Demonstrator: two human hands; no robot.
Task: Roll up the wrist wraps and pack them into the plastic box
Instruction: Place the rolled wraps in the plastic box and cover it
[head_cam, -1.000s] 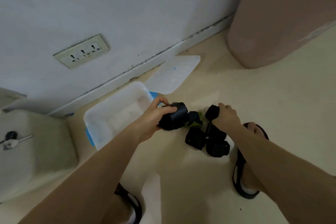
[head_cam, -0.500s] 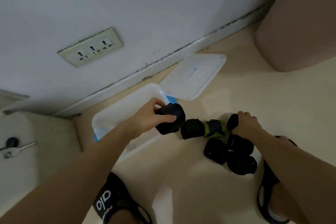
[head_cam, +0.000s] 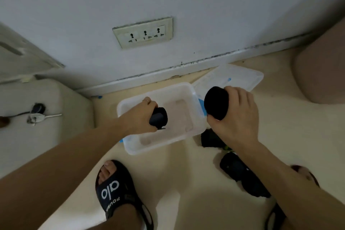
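A clear plastic box [head_cam: 188, 90] stands open on the floor by the wall. My left hand [head_cam: 139, 116] grips a rolled black wrist wrap [head_cam: 158, 117] over the inside of the box. My right hand [head_cam: 235, 115] grips a second rolled black wrap [head_cam: 216, 102] in the air just past the box's right edge. More black rolled wraps [head_cam: 210, 138] lie on the floor to the right of the box, partly hidden under my right forearm; one [head_cam: 233, 166] lies nearer me.
The box's clear lid [head_cam: 231, 76] lies flat on the floor behind the box, against the skirting. A pink rounded bin [head_cam: 321, 74] stands at the right. A pale cabinet [head_cam: 43, 99] fills the left. My sandalled feet [head_cam: 115, 190] stand on the floor in front.
My left hand carried its wrap from beside the box to over its inside. My right hand lifted a rolled wrap off the floor pile and raised it toward the box.
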